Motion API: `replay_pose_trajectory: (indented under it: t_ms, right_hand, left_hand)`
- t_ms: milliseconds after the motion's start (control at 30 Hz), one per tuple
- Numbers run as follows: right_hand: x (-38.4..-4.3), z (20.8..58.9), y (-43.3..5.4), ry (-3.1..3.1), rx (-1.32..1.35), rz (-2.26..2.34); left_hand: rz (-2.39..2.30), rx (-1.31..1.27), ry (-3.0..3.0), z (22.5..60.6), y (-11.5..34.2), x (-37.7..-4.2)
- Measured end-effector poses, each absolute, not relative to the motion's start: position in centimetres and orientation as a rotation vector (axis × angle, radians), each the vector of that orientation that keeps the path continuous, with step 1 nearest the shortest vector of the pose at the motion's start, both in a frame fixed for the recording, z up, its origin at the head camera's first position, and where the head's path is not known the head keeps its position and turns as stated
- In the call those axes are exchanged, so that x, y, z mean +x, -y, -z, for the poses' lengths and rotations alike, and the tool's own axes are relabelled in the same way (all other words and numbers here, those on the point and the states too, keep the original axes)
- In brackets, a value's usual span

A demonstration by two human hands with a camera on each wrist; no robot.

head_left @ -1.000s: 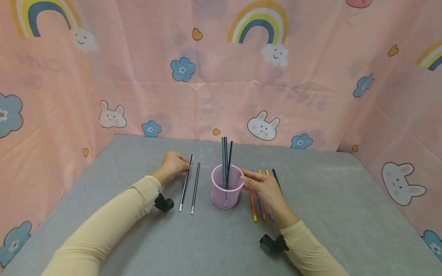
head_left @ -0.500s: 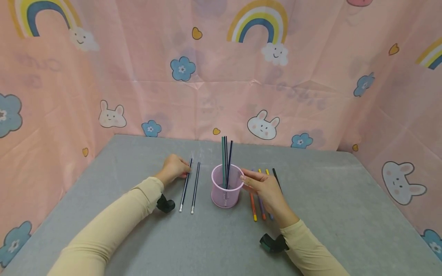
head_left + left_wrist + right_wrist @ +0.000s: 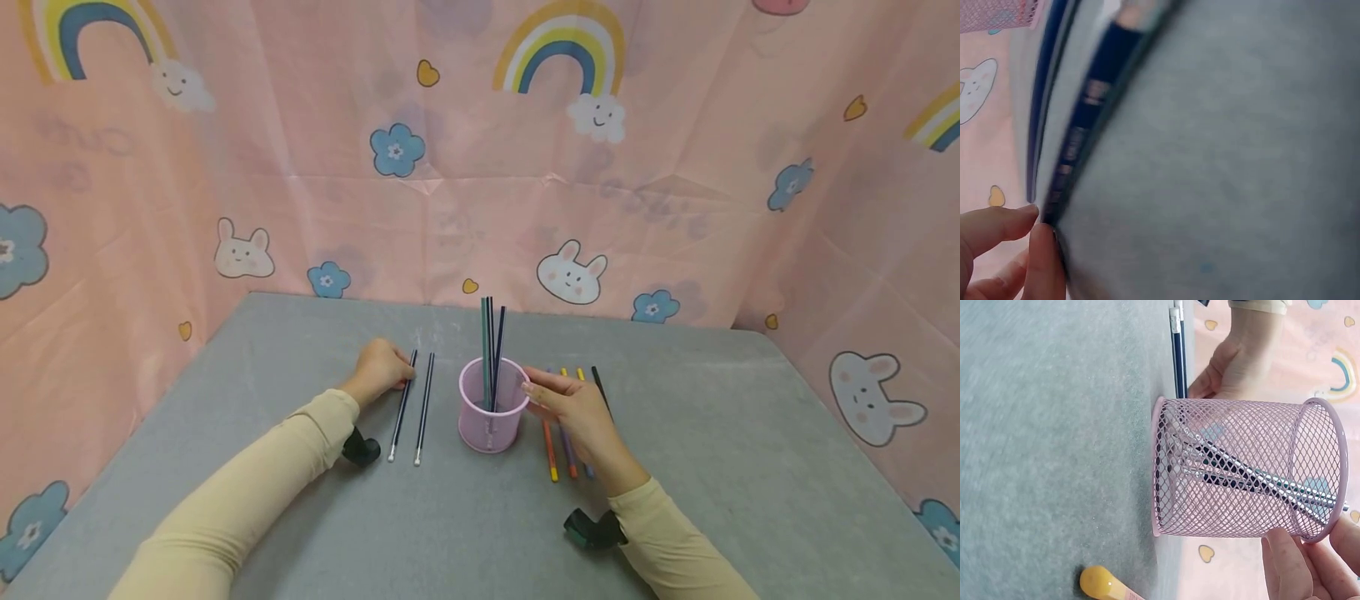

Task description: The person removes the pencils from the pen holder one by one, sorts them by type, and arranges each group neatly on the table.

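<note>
A pink mesh pen cup [image 3: 489, 433] stands upright mid-table, with several dark and green pencils [image 3: 485, 333] leaning inside. My right hand [image 3: 577, 412] holds the cup's rim at its right side, thumb and fingers on either side of it in the right wrist view. Left of the cup lie two dark blue pencils, white eraser ends towards me. My left hand [image 3: 378, 367] pinches the far end of the outer pencil [image 3: 400, 421] between thumb and finger. The inner pencil [image 3: 424, 408] lies beside it, untouched. In the left wrist view the pinched pencil [image 3: 1091, 94] looks blurred.
Under and behind my right hand lie several coloured pencils [image 3: 551, 454], partly hidden, and a black one [image 3: 597, 383]. Black wrist-camera mounts [image 3: 362, 448] hang below both wrists. A pink patterned cloth [image 3: 480, 200] borders the grey table [image 3: 480, 533] at the back and sides.
My left hand has come slightly nearer to me, and the outer pencil's far end has dropped a little towards the table. The right hand and the pen cup stay put.
</note>
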State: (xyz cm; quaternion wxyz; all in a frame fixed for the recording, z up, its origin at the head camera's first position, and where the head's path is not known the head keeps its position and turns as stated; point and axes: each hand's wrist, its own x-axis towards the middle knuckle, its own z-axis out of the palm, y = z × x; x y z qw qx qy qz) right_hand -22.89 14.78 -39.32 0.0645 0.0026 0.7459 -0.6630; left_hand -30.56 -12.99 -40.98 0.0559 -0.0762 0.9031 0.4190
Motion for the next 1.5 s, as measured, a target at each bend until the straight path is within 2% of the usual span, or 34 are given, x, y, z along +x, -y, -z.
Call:
replay_pose_trajectory:
  t_ms: [533,1500]
  right_hand:
    - [-22.7,39.4,-14.7,-2.245,0.019,2.012]
    - [-22.8,39.1,-14.8,-2.252,0.013,2.010]
  left_hand:
    - [-1.539,-0.127,-2.780,37.1,11.0,-28.6]
    - [-1.957,0.041,-2.522,35.4,6.1,-27.0]
